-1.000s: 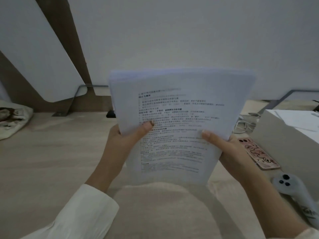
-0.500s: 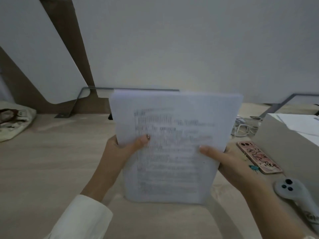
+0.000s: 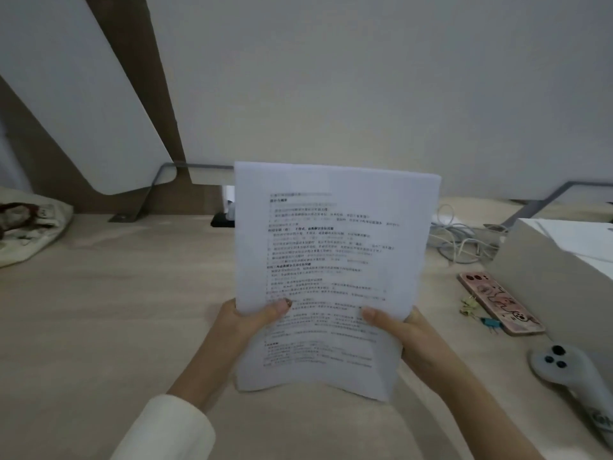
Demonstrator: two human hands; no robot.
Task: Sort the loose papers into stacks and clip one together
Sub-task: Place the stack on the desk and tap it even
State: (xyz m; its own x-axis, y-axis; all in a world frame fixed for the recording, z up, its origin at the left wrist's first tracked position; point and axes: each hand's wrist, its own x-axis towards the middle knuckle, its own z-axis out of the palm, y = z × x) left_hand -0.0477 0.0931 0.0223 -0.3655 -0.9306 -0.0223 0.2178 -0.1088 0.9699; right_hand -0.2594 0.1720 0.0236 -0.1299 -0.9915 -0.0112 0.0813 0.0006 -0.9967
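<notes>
A stack of printed white papers (image 3: 335,247) stands nearly upright above the wooden desk (image 3: 109,313), its lower edge close to the surface. My left hand (image 3: 245,322) grips its left side, thumb on the front sheet. My right hand (image 3: 403,333) grips the right side the same way. Small binder clips, yellow (image 3: 469,307) and blue (image 3: 490,324), lie on the desk to the right of the stack, beside a phone.
A phone in a pink case (image 3: 499,303) lies at the right, with a white handheld device (image 3: 569,370) nearer me. A grey box (image 3: 550,270) with white sheets on top stands at far right. Tangled cables (image 3: 464,239) lie behind; a cloth bag (image 3: 30,224) sits far left.
Both hands have lowered the stack toward the desk and hold it further from me; the clips beside the phone have come into view.
</notes>
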